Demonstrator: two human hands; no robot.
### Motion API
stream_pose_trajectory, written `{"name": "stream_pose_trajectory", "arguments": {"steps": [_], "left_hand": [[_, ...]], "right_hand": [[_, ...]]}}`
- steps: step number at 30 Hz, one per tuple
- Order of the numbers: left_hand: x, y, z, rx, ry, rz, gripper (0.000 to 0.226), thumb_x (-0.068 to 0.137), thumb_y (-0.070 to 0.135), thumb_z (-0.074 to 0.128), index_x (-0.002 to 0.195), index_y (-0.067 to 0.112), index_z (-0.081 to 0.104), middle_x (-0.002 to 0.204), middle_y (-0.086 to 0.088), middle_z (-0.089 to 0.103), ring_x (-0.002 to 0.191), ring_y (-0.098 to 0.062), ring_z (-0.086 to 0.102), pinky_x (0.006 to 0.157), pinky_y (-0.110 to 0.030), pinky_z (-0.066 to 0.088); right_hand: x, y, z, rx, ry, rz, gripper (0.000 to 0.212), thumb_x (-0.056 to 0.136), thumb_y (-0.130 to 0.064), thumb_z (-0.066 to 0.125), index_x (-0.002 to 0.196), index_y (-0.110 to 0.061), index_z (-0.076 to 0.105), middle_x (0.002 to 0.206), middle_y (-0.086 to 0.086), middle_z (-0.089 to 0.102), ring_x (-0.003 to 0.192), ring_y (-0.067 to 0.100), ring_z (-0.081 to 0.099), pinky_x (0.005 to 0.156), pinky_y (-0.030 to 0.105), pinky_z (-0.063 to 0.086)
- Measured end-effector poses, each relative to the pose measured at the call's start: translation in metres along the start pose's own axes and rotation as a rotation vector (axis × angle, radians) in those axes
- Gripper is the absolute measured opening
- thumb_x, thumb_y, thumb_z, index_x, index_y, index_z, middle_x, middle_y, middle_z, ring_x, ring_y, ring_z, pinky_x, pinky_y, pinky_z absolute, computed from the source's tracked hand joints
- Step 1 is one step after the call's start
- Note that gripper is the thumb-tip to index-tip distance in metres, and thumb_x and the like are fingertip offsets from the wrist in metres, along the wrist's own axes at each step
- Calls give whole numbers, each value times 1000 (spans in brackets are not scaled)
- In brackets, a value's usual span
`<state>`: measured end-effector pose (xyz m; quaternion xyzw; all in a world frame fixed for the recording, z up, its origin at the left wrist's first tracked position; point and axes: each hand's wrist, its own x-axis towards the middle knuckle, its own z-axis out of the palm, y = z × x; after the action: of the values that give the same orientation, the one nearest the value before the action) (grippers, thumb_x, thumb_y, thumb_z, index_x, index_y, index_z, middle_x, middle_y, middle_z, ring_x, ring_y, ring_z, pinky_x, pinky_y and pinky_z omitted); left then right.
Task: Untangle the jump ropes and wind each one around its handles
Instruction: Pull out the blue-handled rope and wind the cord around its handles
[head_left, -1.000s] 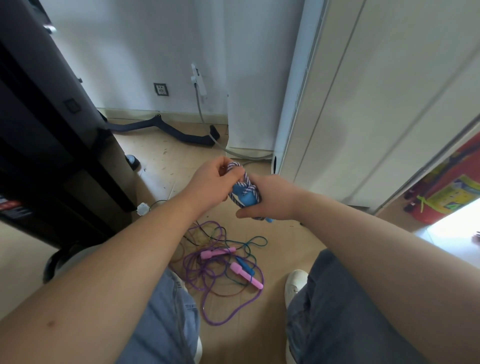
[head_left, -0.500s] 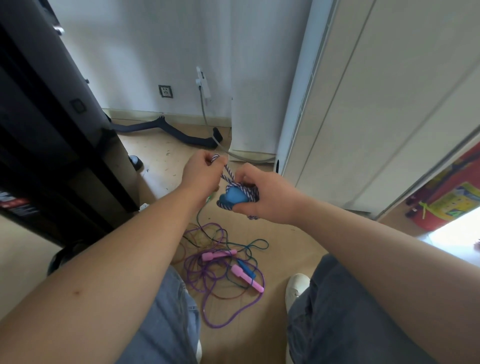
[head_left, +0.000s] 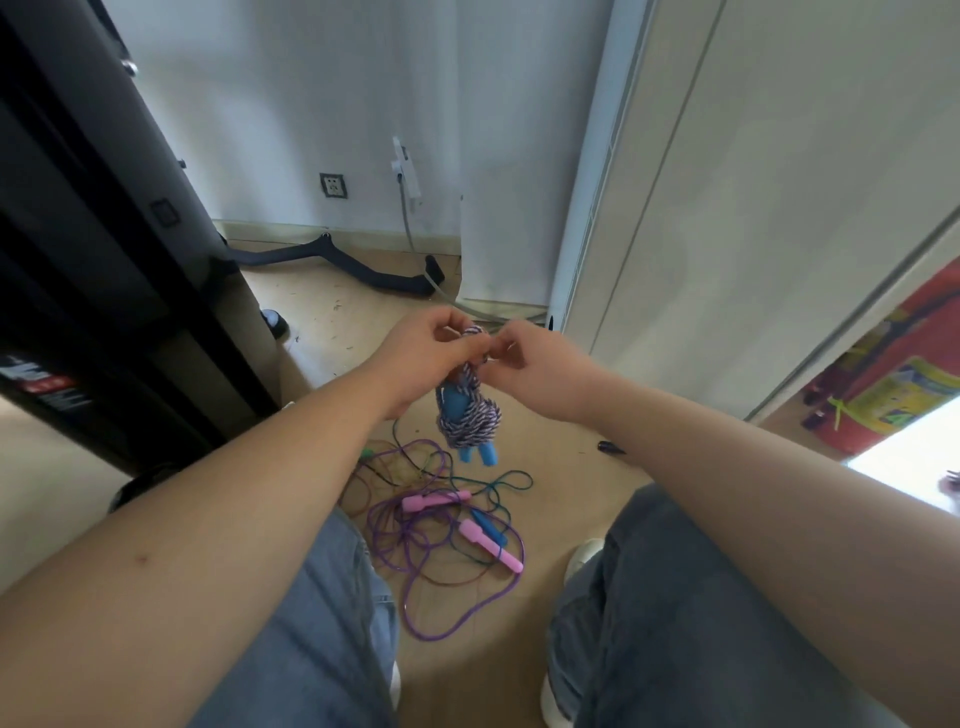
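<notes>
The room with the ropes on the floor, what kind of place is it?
Probably a room inside a home, though I can't be sure. It has a wooden floor, a wall socket and tall white cupboard doors.

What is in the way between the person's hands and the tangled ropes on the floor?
Only the striped rope, wound round its blue handles, which the left hand and right hand pinch at its top. It hangs above the tangled ropes; nothing else visible stands between.

right hand (head_left: 540, 369) off the 2 blue handles (head_left: 457, 404), now pinching striped rope (head_left: 470, 427) top beside left hand (head_left: 421, 358), wound bundle dropped, dangling below
</notes>
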<state>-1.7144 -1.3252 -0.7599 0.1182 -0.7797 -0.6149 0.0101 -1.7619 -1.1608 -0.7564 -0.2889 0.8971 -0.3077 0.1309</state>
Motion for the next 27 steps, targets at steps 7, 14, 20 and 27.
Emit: {"name": "stream_pose_trajectory", "arguments": {"steps": [7, 14, 20, 27], "left_hand": [[-32, 22, -1, -10, 34, 43, 8, 90, 17, 72, 91, 15, 64, 88, -7, 63, 79, -16, 68, 72, -39, 63], [-59, 37, 0, 35, 81, 78, 13, 89, 20, 74, 95, 13, 64, 87, -7, 67, 81, -19, 71, 66, -29, 61], [-55, 51, -4, 259, 2, 87, 14, 95, 26, 66, 108, 23, 66, 99, 7, 72, 89, -3, 69, 72, -24, 52], [-3, 25, -10, 361, -20, 199, 14, 94, 23, 67, 105, 23, 74, 101, 10, 75, 99, 3, 66, 84, -17, 48]], "right_hand": [[-19, -19, -14, 31, -11, -45, 15, 92, -34, 64, 101, -24, 70, 88, -6, 69, 80, 13, 64, 69, 30, 52], [-43, -36, -26, 72, 69, -17, 10, 91, -29, 64, 89, -20, 70, 78, -2, 68, 69, 17, 61, 66, 32, 52], [-46, -35, -39, 39, 153, -49, 6, 93, -26, 59, 97, -25, 63, 85, -9, 65, 76, 10, 60, 58, 20, 43], [2, -15, -41, 142, 162, -25, 6, 96, -23, 61, 101, -21, 63, 93, -1, 69, 85, 20, 66, 79, 37, 57]]}}
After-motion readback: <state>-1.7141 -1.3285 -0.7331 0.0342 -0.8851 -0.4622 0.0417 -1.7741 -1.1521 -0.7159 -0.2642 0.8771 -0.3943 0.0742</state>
